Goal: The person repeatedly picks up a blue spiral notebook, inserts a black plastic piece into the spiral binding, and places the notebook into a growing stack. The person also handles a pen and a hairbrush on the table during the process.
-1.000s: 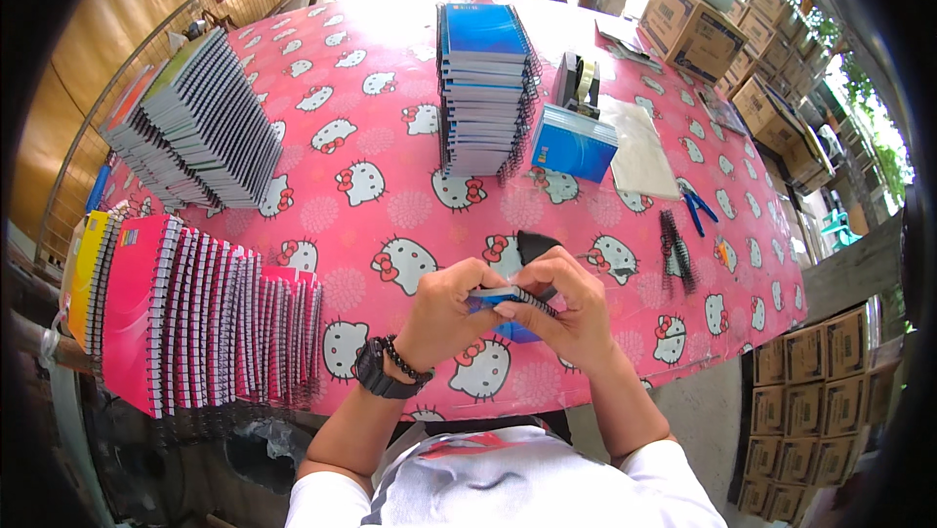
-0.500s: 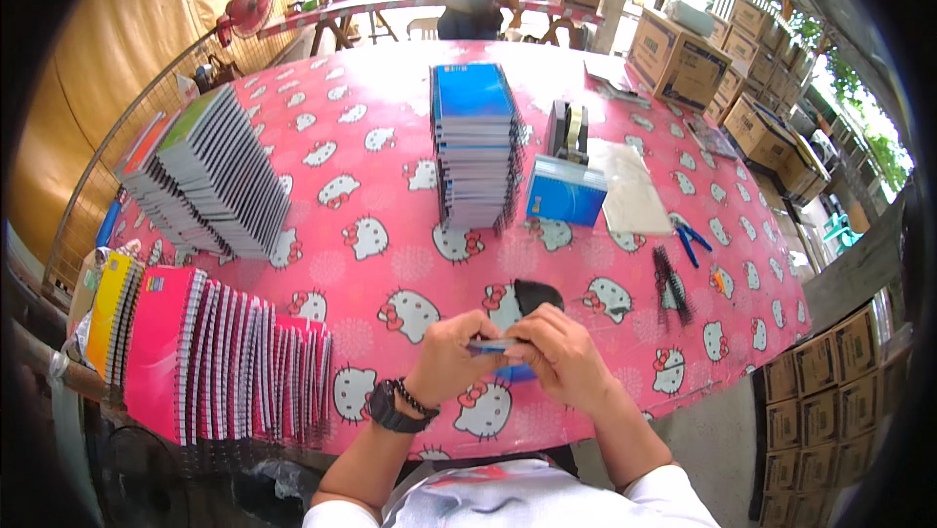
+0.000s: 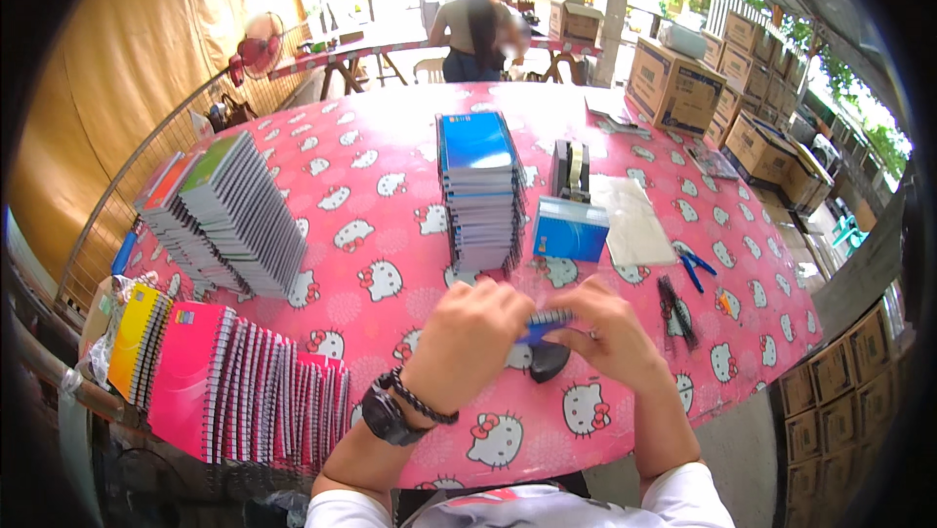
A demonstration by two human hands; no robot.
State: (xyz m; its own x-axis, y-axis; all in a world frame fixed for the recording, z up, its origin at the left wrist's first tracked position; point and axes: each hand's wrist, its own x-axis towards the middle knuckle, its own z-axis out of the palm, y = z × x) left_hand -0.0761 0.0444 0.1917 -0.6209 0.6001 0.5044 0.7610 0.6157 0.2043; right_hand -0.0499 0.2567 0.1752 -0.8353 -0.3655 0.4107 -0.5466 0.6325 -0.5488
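My left hand (image 3: pixel 473 323), with a black watch and a dark bracelet on its wrist, closes on one end of a small blue spiral notebook (image 3: pixel 538 333). At the other end, my right hand (image 3: pixel 615 333) grips it between thumb and fingers. The notebook shows nearly edge-on, its wire coil facing up; the fingers hide much of it. Just below it on the table sits a smooth black object (image 3: pixel 549 362) whose kind I cannot make out. Beyond my hands rises a tall stack of blue spiral notebooks (image 3: pixel 478 196), with another blue notebook (image 3: pixel 571 230) to its right.
Pink and yellow notebooks (image 3: pixel 190 362) line the left edge, with green and orange stacks (image 3: pixel 234 206) behind. Right of centre are a tape dispenser (image 3: pixel 570 169), blue-handled pliers (image 3: pixel 695 269) and black wire coils (image 3: pixel 676 313). Cardboard boxes (image 3: pixel 673 84) and another person (image 3: pixel 473 25) are farther off.
My hands have moved outward with the notebook, from in front of the black object to just past it, and spread slightly apart. The whole view has shifted, so the table sits lower.
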